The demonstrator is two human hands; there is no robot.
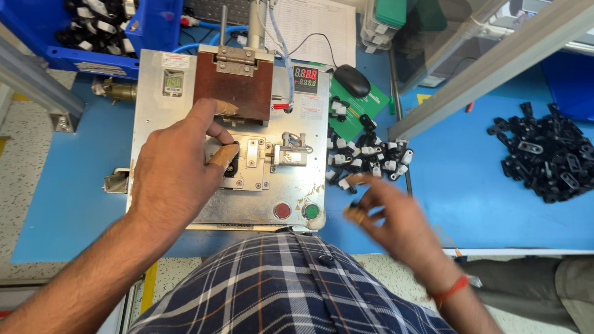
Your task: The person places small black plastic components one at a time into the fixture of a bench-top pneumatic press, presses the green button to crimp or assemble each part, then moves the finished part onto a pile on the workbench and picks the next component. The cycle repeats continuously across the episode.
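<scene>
Blue bench top (470, 185) carries a grey metal fixture (185, 111) near its left edge. On the fixture's middle the left hand (170, 170) lies palm down, its taped fingers closed on a small black part (232, 166). Off the fixture's front right corner the blurred right hand (396, 222) hovers, fingers spread, beside scattered black-and-white clips (368, 154).

Two hands work here, the left hand (176, 167) and the right hand (396, 219). The metal fixture (185, 111) has two round buttons, one red button (282, 210) and one green button (311, 211), plus two small displays. One black mouse (352, 80) lies far right.
</scene>
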